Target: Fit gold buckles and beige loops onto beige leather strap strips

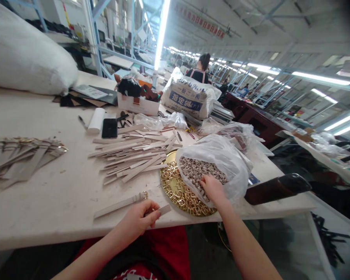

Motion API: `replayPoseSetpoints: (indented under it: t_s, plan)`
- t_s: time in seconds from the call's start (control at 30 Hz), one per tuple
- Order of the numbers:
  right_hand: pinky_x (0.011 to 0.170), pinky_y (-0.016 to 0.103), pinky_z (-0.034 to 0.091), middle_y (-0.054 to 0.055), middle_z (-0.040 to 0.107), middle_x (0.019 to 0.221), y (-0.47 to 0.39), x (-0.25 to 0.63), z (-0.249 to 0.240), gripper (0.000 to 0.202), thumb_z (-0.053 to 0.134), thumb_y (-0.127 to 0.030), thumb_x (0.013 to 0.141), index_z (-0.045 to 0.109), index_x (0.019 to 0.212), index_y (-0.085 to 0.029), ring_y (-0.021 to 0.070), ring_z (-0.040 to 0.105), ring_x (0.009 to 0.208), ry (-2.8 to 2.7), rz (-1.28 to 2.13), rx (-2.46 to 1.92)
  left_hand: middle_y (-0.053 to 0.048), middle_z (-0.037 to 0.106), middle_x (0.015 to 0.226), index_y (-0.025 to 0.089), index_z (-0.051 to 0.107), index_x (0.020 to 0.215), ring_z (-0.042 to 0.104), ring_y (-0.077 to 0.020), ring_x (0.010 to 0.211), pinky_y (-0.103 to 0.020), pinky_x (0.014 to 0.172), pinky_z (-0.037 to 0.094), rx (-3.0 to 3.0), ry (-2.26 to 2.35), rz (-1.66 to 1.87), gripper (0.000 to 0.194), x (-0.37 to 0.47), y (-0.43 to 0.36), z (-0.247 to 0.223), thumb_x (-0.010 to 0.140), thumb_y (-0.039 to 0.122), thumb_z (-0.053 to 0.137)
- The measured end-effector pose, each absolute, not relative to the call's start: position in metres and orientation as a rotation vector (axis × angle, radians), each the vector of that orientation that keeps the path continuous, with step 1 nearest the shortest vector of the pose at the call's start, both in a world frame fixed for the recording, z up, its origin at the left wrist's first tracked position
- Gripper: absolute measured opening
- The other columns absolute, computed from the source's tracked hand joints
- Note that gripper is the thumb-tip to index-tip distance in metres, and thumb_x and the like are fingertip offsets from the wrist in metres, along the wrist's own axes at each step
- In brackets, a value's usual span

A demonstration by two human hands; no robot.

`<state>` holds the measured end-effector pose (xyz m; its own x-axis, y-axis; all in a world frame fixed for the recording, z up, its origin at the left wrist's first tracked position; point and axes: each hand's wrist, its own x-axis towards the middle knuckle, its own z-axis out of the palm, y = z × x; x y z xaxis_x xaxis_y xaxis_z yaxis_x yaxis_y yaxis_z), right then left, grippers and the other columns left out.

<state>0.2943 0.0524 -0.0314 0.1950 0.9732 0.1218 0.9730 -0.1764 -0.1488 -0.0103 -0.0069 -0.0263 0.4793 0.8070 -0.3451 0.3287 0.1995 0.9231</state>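
Cream surface [76, 202]: carries all of the following, with the gold tray [172, 156] near its front edge.
Strip pile [134, 155]: loose pale strips, fanned to the left of the gold tray and slightly beyond it.
Plastic bag [235, 167]: overlaps the right part of the gold tray, its mouth spread and small loops showing inside.
Buckled straps [23, 161]: bundled well to the left of the gold tray, metal ends to the right.
Left hand [142, 216]: just left of the gold tray's near side, thumb and fingers together on one strip.
Right hand [211, 186]: over the gold tray's right part, fingertips in the bag among the loops; whether they grip one, I cannot tell. The step in hand appears to be picking out a loop.
Single strap [119, 205]: lies left of the gold tray, buckle end nearer to it.
Held strip [165, 210]: its end sticks out of the left hand toward the gold tray.
Buckles [196, 204]: gold, heaped in the gold tray.
Loops [198, 167]: above the gold tray, in the bag; the next move seems to call for a fine fingertip pinch on just one, leaving its neighbours behind.
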Motion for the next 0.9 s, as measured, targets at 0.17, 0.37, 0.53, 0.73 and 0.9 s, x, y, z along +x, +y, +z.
replayPoseSetpoints:
  t_s: [0.17,0.37,0.53,0.73,0.9]
  plan:
    - [0.069,0.031,0.036,0.007,0.055,0.081,0.039,0.271,-0.016,0.017,0.049,-0.029,0.08,0.057,0.071,-0.017,0.0191,0.051,0.074,-1.795,0.105,-2.059,0.005,0.051,0.052,0.017,0.049,0.073,0.038,-0.0082,0.042,-0.018,0.042,0.029,1.417,1.134,0.501,0.027,-0.008,-0.005,-0.016,0.075,0.045,0.048]
    - [0.059,0.027,0.038,-0.001,0.055,0.065,-0.002,0.185,-0.009,0.028,0.054,-0.047,0.077,0.057,0.08,-0.019,0.0127,0.048,0.059,-1.19,1.362,-1.35,0.005,0.05,0.054,0.017,0.047,0.071,0.037,-0.007,0.046,-0.018,0.046,0.03,1.452,1.152,0.703,0.022,0.004,0.0,-0.009,0.079,0.038,0.046]
    - [0.059,0.025,0.038,-0.003,0.053,0.06,-0.015,0.152,-0.018,0.022,0.065,-0.039,0.07,0.057,0.069,-0.02,0.0105,0.048,0.056,-1.01,1.409,-1.223,0.005,0.048,0.053,0.016,0.048,0.068,0.042,-0.008,0.049,-0.019,0.048,0.032,1.466,1.183,0.646,0.02,-0.002,-0.002,-0.015,0.077,0.035,0.047]
    - [0.058,0.026,0.039,-0.004,0.055,0.061,-0.018,0.147,-0.029,0.025,0.069,-0.037,0.065,0.06,0.081,-0.021,0.011,0.05,0.055,-1.006,1.511,-1.248,0.004,0.052,0.058,0.016,0.052,0.074,0.044,-0.0087,0.052,-0.02,0.049,0.032,1.493,1.116,0.576,0.021,-0.011,-0.006,-0.014,0.078,0.034,0.045]
    - [0.055,0.024,0.037,-0.005,0.053,0.058,-0.024,0.143,-0.035,0.023,0.069,-0.039,0.066,0.059,0.074,-0.02,0.009,0.046,0.052,-0.937,1.507,-1.312,0.002,0.06,0.074,0.017,0.047,0.097,0.049,-0.0085,0.059,-0.019,0.054,0.035,1.411,1.016,0.586,0.022,-0.019,-0.01,-0.016,0.076,0.021,0.044]
